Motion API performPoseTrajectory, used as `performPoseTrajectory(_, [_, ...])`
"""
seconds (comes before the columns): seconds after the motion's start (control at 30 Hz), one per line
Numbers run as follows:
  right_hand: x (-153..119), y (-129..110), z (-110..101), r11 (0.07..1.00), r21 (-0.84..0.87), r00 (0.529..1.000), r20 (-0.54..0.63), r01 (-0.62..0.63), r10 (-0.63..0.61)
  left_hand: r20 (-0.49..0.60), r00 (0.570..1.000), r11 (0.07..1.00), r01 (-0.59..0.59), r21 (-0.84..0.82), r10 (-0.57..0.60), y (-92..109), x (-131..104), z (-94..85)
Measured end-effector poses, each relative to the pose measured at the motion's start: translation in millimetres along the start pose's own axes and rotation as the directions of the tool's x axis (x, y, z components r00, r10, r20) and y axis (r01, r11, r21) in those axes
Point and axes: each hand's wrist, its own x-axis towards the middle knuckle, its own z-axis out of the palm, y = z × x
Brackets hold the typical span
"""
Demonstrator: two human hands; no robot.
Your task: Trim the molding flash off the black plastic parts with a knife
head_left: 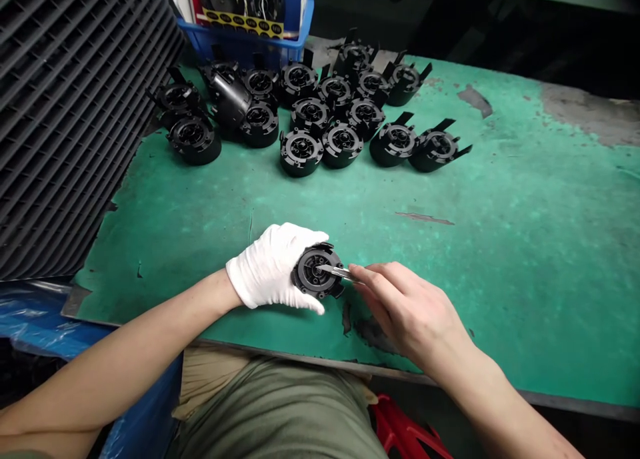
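My left hand (280, 266), in a white glove, is wrapped round the side of a round black plastic part (313, 282) just above the green table. The part's ringed face points up toward me. Bare and pinched, my right hand (400, 306) grips a thin metal knife (343, 272). The knife's pointed blade lies over the middle of the part's face; whether it touches the plastic cannot be told. My right palm is hidden from view.
Several similar black parts (343, 142) stand across the back of the green table (500, 246). Behind them is a blue bin (240, 49) with black pieces inside. Black slatted panels (75, 112) rise at the left. A red object (400, 426) shows below the front edge.
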Motion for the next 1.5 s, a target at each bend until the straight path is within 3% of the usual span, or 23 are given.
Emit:
performPoseTrajectory(0.2, [3.3, 0.5, -4.3, 0.999, -0.032, 0.999, -0.03, 0.024, -0.025, 0.007, 1.0, 1.0, 0.021, -0.024, -0.021, 1.1, 2.0, -2.6])
performPoseTrajectory(0.87, [10.5, 10.0, -10.7, 0.981, -0.133, 0.99, 0.051, 0.14, -0.134, 0.035, 0.999, 0.998, 0.031, -0.052, -0.029, 3.5, 7.9, -6.6])
performPoseTrajectory(1.2, [26.8, 24.0, -23.6, 0.936, -0.181, 0.952, 0.106, 0.303, -0.287, 0.016, 1.0, 0.999, 0.025, -0.036, -0.025, 4.8, 7.6, -8.5])
performPoseTrajectory(1.5, [43.4, 45.6, -26.0, 0.914, -0.057, 0.909, 0.154, 0.401, -0.388, 0.05, 0.998, 0.998, 0.032, -0.056, -0.029, 3.8, 8.1, -8.8])
